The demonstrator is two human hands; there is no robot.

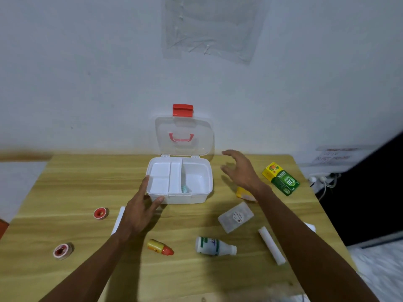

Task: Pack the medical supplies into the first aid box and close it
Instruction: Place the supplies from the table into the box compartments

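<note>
A white first aid box stands open at the back of the wooden table, its clear lid upright with a red latch. A small teal item lies inside it. My left hand rests against the box's front left corner, thumb and fingers spread on its wall. My right hand hovers open to the right of the box, holding nothing. Around lie two red tape rolls, a yellow dropper bottle, a white bottle, a clear case, a gauze roll and a green-yellow carton.
A yellow packet lies partly under my right forearm. A white pack sits under my left wrist. The table ends close to the wall behind the box. Cables and a socket strip are off the table's right edge.
</note>
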